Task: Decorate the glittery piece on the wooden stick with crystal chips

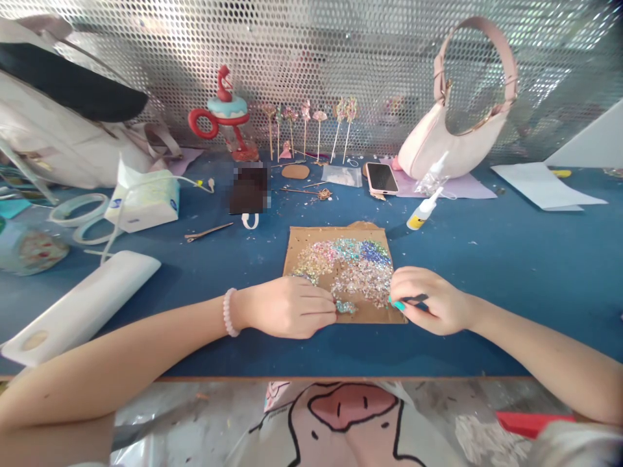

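Observation:
A piece of brown cardboard [302,241] lies on the blue table, strewn with loose rhinestones [363,279] in pink, yellow, blue, green and clear patches. My left hand [292,307] rests over its lower left part, fingers closed, their tips at a small piece covered in teal rhinestones [346,307]. How they grip it is hidden. At the cardboard's right edge, my right hand [431,301] is closed in a pinch around a slim dark tool [416,299]. Its working tip is too small to make out against the stones.
Behind the cardboard are a glue bottle [421,213], phone [382,178], small plastic bag [341,176] and several upright decorated hairpins [319,123]. A tissue pack [143,201] and long white device [82,308] lie left. A pink handbag [450,146] and cup [233,126] stand at the back.

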`<act>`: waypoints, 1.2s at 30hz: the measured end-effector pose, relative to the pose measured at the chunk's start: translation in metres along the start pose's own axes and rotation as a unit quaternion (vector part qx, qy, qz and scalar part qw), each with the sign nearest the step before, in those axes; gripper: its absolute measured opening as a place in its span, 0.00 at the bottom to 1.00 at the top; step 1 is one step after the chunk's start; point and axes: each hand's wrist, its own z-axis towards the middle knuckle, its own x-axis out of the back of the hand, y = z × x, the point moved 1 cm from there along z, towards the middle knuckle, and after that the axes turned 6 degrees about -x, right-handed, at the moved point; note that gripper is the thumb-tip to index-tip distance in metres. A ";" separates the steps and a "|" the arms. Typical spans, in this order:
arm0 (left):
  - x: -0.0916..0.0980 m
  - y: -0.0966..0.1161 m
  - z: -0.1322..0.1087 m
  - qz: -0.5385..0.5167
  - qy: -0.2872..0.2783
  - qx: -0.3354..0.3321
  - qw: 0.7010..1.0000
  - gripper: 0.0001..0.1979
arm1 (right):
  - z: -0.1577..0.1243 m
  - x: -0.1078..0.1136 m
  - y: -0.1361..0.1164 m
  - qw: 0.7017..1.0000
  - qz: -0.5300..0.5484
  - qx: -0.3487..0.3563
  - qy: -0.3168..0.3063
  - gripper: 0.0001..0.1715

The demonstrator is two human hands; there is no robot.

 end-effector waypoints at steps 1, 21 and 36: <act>0.000 0.000 0.000 -0.001 0.000 -0.001 1.000 0.13 | 0.000 0.000 0.000 1.000 -0.003 0.001 -0.001 0.11; 0.001 0.001 0.002 -0.001 -0.013 0.001 1.000 0.15 | 0.002 0.003 -0.002 0.999 -0.017 0.003 -0.027 0.07; 0.000 0.000 0.000 -0.005 -0.015 0.003 1.000 0.13 | 0.002 0.002 -0.005 0.997 0.047 -0.045 -0.048 0.12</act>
